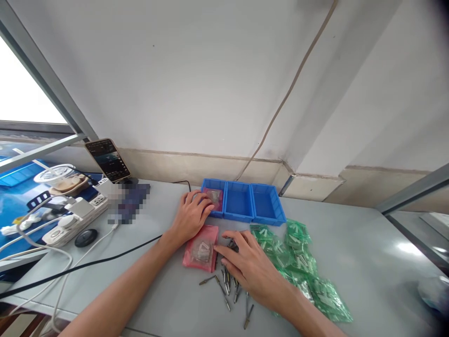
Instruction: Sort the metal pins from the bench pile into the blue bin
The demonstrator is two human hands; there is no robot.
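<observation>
My left hand (192, 214) reaches over the front left corner of the leftmost blue bin (218, 214), its fingers stretched out and nothing visible in them. Inside that bin lies a pink plastic bag (218, 200). On the table just in front of the bin is another pink bag (199, 250) with small pale metal pieces showing through it. My right hand (249, 262) hovers or rests over a loose pile of slim metal pins (227, 280), fingers spread, the index fingertip by the pink bag's right edge. Part of the pile is hidden beneath it.
Two more blue bins (239, 201) adjoin on the right. Several green bags (303, 262) of small metal parts lie right of my right hand. At left are a power strip (75, 222), a propped phone (108, 160), a black round object (86, 238) and cables (115, 256).
</observation>
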